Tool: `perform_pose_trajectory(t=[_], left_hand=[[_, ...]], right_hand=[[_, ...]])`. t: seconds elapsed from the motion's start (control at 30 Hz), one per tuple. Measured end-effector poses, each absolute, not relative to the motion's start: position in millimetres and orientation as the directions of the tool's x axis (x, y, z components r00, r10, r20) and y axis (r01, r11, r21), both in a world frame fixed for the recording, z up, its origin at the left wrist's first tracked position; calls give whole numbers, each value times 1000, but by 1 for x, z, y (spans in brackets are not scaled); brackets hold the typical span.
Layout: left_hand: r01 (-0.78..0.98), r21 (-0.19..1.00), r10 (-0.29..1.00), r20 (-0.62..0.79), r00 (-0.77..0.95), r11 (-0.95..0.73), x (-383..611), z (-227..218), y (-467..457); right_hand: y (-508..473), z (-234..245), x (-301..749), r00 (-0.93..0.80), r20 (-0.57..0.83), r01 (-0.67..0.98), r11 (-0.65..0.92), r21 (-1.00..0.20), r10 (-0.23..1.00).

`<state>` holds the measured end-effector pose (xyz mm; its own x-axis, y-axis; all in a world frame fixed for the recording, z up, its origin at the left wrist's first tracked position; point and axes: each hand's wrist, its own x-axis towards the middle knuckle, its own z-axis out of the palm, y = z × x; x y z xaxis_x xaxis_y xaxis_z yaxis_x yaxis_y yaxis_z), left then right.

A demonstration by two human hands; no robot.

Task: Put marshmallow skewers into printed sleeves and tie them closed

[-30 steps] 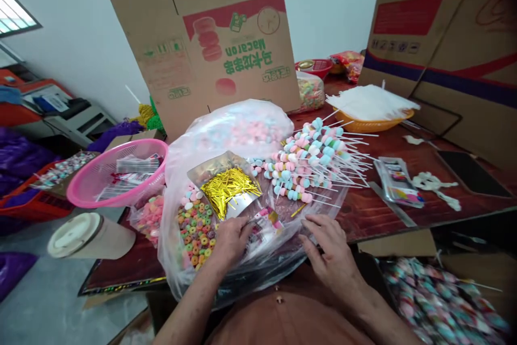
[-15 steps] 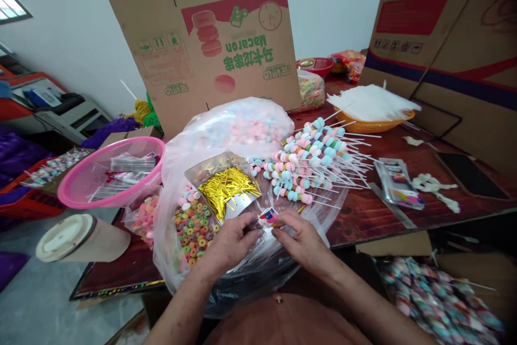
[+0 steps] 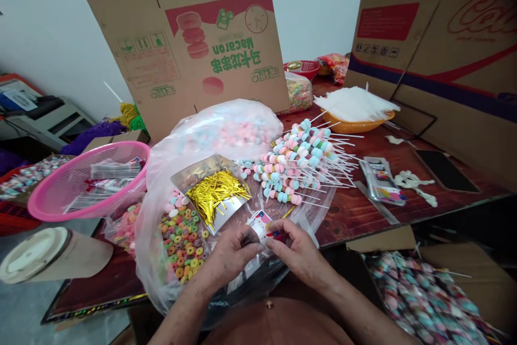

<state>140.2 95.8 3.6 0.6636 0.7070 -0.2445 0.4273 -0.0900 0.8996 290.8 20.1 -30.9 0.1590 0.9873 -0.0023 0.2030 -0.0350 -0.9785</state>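
My left hand (image 3: pixel 232 252) and my right hand (image 3: pixel 297 251) meet at the near edge of the table, both pinching a small clear printed packet (image 3: pixel 262 225). Just beyond it lies a bag of gold twist ties (image 3: pixel 214 191). A heap of marshmallow skewers (image 3: pixel 301 164) lies to the right of that bag. Coloured ring candies (image 3: pixel 181 232) sit to the left of my left hand. All of this rests on a big clear plastic bag (image 3: pixel 232 135) of pink and blue sweets.
A pink basket (image 3: pixel 52 199) with packets sits at the left, a lidded paper cup (image 3: pixel 44 256) lies below it. Cardboard boxes (image 3: pixel 194 38) stand behind and at the right (image 3: pixel 444 49). An orange tray of white sticks (image 3: pixel 355 108), a packet stack (image 3: pixel 382 178) and a dark phone (image 3: pixel 444 170) are on the table.
My right hand has come in from the right to meet my left hand, and the two have lifted the small packet between them. The camera view has shifted a little to the right.
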Motion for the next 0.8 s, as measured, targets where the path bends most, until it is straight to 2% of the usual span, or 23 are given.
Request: perform_pose_trajectory(t=[0.07,0.27,0.33,0.43,0.57,0.67,0.8], left_hand=[[418,903,676,-248,694,-97,141,2,94],[462,871,777,-170,607,-170,140,-8,84],[428,886,774,-140,617,-181,140,-13,82],[408,873,761,-68,645,-267,137,-16,82],[414,833,675,-69,735,-367,132,-13,87],[400,859,620,-130,774,-320,130,-9,89],[369,886,679,-87,729,-282,133,-10,87]], right_hand=[[19,-30,293,113,41,226,14,-974,993],[19,-38,296,224,148,388,51,-920,963],[19,-40,300,183,107,350,37,-936,977],[21,-38,308,98,-20,207,-40,-978,995],[25,-29,317,18,-33,98,-35,-995,999],[26,-27,315,53,-12,101,-18,-995,999],[24,-33,303,183,52,204,14,-979,982]])
